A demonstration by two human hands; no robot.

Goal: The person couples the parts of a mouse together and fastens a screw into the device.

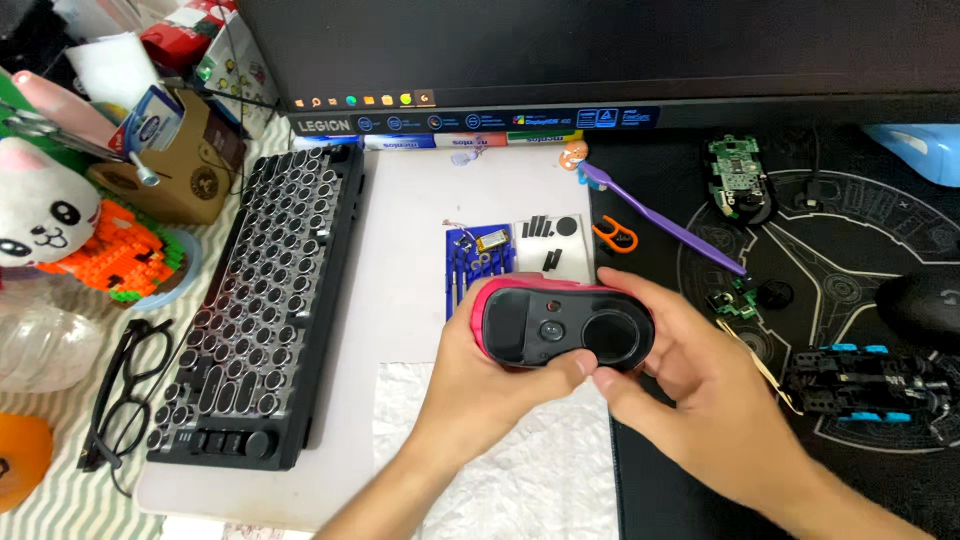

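Both my hands hold a pink mouse shell turned bottom up, its black underside facing me. My left hand cups its left end, thumb pressed along the near edge. My right hand grips the right end, thumb meeting the left thumb at the near rim. Just behind the shell lies a blue tray of small screwdrivers and a white card with small black pads. A crumpled white tissue lies under my wrists.
A black round-key keyboard stands to the left, black glasses beside it. On the dark mat lie a green circuit board, a purple toothbrush, orange pry tool, black mouse and a black-and-blue part. A monitor stands behind.
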